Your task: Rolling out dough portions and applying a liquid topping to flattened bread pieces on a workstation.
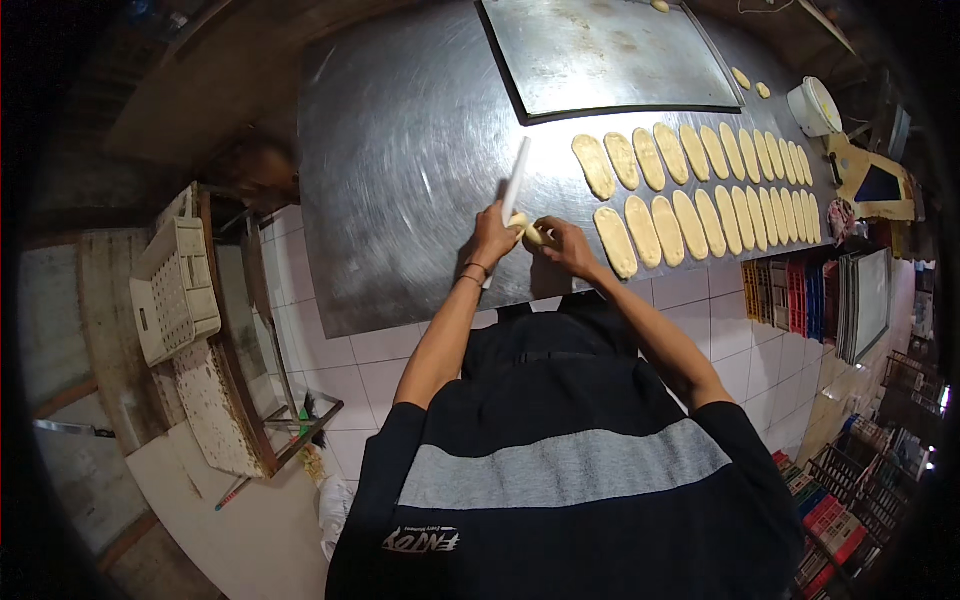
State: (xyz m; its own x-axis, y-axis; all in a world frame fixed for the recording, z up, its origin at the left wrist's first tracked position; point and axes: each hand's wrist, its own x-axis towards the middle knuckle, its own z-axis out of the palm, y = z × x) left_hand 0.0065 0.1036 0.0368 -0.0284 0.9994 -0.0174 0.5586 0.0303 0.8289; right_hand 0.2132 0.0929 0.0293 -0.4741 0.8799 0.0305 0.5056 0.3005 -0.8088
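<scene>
Head view: your left hand and right hand pinch pale dough, a white rod beneath the left; flat dough ovals crowd the grey metal table's near right corner.

Scratched metal surface holds flattened oval dough pieces in two rows at right, metal baking tray beyond them, two small dough lumps just beside tray's right edge.

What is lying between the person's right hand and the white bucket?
In the head view, two rows of flattened dough pieces lie between the right hand and the white bucket.
</scene>
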